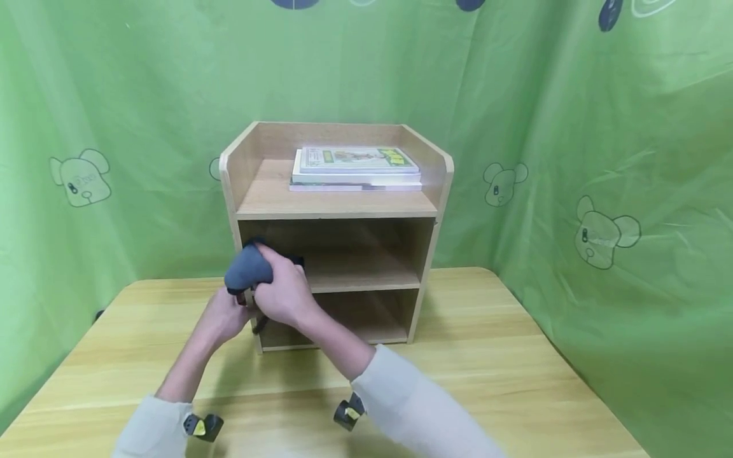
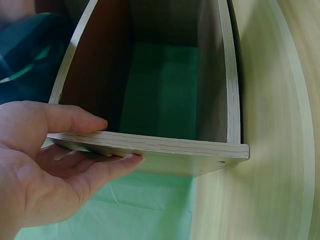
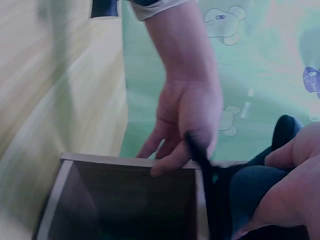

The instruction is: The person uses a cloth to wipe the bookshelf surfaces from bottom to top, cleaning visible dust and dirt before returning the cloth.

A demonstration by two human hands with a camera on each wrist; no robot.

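Observation:
My right hand [image 1: 286, 289] grips a dark blue-grey, soft-looking cloth item [image 1: 249, 270] with black edging in front of the shelf's left side. A black strap [image 3: 212, 200] hangs from this item in the right wrist view; its exact kind I cannot tell. Lower down, my left hand [image 1: 226, 315] holds the front edge of the wooden shelf's left side panel [image 2: 165, 143]. In the left wrist view its thumb lies on the inner face and its fingers on the outer face. The cloth item [image 2: 32, 60] also shows dark at that view's upper left.
The small wooden shelf [image 1: 338, 215] stands on a light wooden table [image 1: 487, 369]. Several stacked books [image 1: 357, 168] lie on its top level. A green curtain [image 1: 160, 127] with cartoon prints surrounds the table at the back and sides.

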